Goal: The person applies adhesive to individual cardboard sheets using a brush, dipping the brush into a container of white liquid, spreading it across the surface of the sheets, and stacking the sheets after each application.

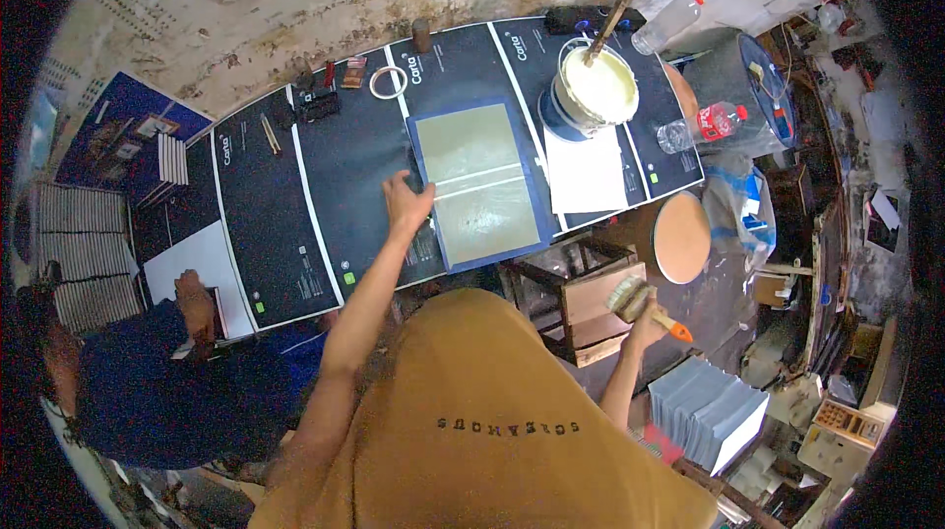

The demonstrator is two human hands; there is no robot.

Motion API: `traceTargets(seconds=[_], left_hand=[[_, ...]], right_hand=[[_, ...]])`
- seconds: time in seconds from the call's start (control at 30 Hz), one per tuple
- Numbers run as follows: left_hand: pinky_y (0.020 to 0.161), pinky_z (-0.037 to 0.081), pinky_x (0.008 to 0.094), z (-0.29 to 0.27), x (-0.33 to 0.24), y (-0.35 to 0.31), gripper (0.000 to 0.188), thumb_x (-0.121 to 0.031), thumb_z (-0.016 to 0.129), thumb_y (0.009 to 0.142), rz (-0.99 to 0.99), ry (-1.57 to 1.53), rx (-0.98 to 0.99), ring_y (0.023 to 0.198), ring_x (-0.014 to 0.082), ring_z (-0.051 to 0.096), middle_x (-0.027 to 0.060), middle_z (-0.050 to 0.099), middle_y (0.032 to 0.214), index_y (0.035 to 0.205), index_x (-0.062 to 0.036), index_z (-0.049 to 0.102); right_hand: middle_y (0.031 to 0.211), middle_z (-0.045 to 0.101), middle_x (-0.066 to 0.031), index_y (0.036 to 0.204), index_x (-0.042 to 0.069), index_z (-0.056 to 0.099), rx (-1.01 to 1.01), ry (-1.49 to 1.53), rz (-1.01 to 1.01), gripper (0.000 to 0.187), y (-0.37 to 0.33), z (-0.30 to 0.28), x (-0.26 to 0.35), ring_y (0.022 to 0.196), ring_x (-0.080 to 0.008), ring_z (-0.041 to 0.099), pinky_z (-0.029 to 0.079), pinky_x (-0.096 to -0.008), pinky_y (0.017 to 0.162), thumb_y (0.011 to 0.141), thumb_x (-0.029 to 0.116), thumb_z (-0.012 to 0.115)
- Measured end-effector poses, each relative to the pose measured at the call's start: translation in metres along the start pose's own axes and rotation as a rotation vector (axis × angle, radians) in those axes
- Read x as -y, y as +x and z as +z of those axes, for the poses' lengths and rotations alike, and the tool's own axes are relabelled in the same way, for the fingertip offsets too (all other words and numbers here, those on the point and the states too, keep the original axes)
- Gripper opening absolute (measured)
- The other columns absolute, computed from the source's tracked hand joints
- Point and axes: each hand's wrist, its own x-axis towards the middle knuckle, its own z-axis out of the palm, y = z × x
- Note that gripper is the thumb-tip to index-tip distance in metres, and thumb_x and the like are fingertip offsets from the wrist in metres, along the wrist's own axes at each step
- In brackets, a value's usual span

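My left hand (pixel 407 204) rests on the black table covering, fingers apart, its thumb at the left edge of a blue cover sheet (pixel 539 202). Two grey-green boards (pixel 471 140) lie on that sheet, with narrow pale strips across the gap between them; the nearer board has a wet-looking sheen. Low on the right, beyond the table's front edge, my right hand (pixel 645 324) is closed round a wide paintbrush (pixel 630 299) with pale bristles and an orange handle end. Right of the boards stands a bucket (pixel 571 108) of cream-coloured paste, a wooden stick (pixel 620 7) leaning in it.
White paper (pixel 587 175) lies under the bucket. Plastic bottles (pixel 704 127) and a tape roll (pixel 388 83) sit on the table. A round-topped stool (pixel 681 239), a wooden frame (pixel 591 308) and stacked grey sheets (pixel 704 411) stand to the right. At left, another person's hand (pixel 197 305) touches white paper.
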Motion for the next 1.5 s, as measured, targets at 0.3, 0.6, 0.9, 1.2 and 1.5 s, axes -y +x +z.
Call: traceTargets(seconds=[0.3,0.6,0.9,1.2,1.5], left_hand=[[0.104,0.043,0.0456,-0.005,-0.007,0.012,0.068,-0.029,0.076,0.071,-0.075,0.045,0.01,0.122,0.0402,0.051,0.0229,0.05,0.127,0.127,0.0011,0.053],[0.083,0.054,0.0378,-0.015,0.044,0.022,0.045,-0.026,0.074,0.075,-0.149,-0.339,0.291,0.096,0.029,0.07,0.0184,0.072,0.11,0.111,0.0003,0.069],[0.087,0.053,0.0345,-0.064,0.091,0.02,0.046,-0.024,0.074,0.075,-0.257,-0.314,0.131,0.1,0.0255,0.069,0.0169,0.071,0.114,0.113,-0.0001,0.069],[0.096,0.048,0.0538,-0.201,0.241,0.015,0.042,-0.024,0.074,0.076,-0.416,0.145,-0.052,0.113,0.0351,0.063,0.0189,0.067,0.12,0.11,0.0002,0.07],[0.101,0.037,0.0645,-0.13,0.114,0.015,0.083,-0.047,0.082,0.07,0.244,0.132,-0.312,0.125,0.0386,0.051,0.0196,0.05,0.139,0.134,-0.0027,0.053]], right_hand=[[0.074,0.057,-0.0003,0.076,0.004,0.059,0.126,0.117,-0.054,0.03,-0.014,0.027,-0.003,0.07,-0.0099,0.051,0.044,-0.0288,0.064,0.088,0.026,0.075],[0.086,0.068,-0.007,0.084,-0.002,0.067,0.282,0.029,-0.156,0.026,0.006,0.056,0.023,0.08,-0.0132,0.059,0.05,-0.0311,0.072,0.088,0.023,0.075],[0.07,0.057,-0.0016,0.072,0.002,0.062,0.314,0.122,-0.307,0.031,0.008,0.066,-0.001,0.062,-0.0095,0.048,0.042,-0.03,0.057,0.091,0.024,0.073],[0.096,0.07,-0.0089,0.097,-0.001,0.069,0.368,0.184,-0.094,0.026,0.04,0.053,-0.003,0.082,-0.0146,0.064,0.054,-0.0335,0.075,0.093,0.025,0.071],[0.131,0.062,-0.0026,0.135,0.011,0.056,0.608,0.885,0.508,0.048,0.047,0.092,0.084,0.12,-0.0212,0.057,0.045,-0.0434,0.102,0.098,0.042,0.059]])
